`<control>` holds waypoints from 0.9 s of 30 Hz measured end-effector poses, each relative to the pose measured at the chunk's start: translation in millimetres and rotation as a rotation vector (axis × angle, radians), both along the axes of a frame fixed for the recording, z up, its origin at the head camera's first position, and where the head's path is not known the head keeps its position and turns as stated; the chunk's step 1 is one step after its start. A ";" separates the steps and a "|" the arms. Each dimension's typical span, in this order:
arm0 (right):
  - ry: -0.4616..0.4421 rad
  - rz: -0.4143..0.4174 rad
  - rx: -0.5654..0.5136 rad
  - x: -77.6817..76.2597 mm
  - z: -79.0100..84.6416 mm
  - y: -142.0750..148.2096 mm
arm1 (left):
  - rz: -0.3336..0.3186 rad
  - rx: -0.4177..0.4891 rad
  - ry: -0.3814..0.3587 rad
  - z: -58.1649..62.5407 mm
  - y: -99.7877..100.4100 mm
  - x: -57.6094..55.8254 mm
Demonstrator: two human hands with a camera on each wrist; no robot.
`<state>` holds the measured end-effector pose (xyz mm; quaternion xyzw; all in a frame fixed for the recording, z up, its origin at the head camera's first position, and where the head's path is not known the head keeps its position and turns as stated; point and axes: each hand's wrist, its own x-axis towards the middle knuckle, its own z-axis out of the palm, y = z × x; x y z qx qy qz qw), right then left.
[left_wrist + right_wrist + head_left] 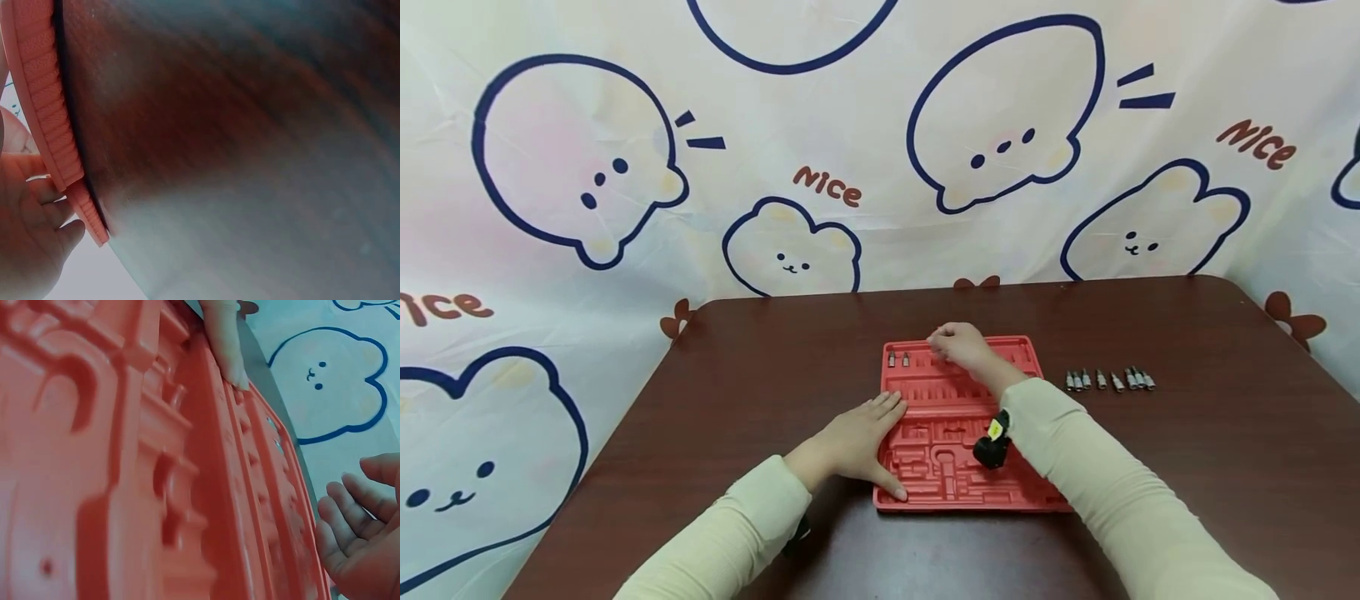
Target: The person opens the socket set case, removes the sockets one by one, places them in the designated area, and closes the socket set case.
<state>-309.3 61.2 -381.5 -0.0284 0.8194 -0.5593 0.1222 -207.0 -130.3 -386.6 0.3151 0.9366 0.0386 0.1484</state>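
Note:
A red molded tool case [917, 400] lies on the dark wooden table. My left hand [861, 437] rests on its left edge, fingers straight and thumb apart; in the left wrist view, fingers [47, 200] lie along the case's side wall. Bent over the top row of slots is my right hand [961, 343], seen from the palm side in the right wrist view with loosely curled fingers [350, 515]. I cannot tell whether something small sits between its fingertips. Two small metal bit sockets [898, 359] stand in the top row's left slots.
Several bit sockets [1108, 379] stand in loose groups on the table to the right of the case. A black wrist camera [992, 442] on my right forearm overlaps the case's lower half. Behind the table [760, 358] hangs a white cloth [880, 150] printed with bears.

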 end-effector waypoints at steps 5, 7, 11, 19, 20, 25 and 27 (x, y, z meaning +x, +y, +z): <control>0.058 0.015 0.079 -5.3 -2.8 -16.1 | -0.004 -0.003 -0.003 3.0 -0.8 -0.8; 0.065 0.032 0.104 -7.7 -4.6 -20.1 | -0.006 0.002 -0.012 3.5 -0.7 -0.5; 0.061 0.071 0.145 -13.3 -8.0 -24.7 | -0.012 0.010 -0.018 3.8 0.3 -0.1; 0.124 0.162 0.362 -21.2 -11.4 -33.6 | -0.014 0.005 -0.004 2.3 0.1 0.6; 0.129 0.171 0.385 -20.9 -11.3 -35.0 | -0.014 0.004 -0.002 2.0 0.0 0.5; 0.123 0.171 0.456 -17.1 -10.7 -40.2 | -0.010 0.010 0.003 0.7 0.3 0.0; 0.109 0.149 0.461 -15.9 -10.2 -41.4 | -0.014 0.012 0.007 0.7 0.4 -0.1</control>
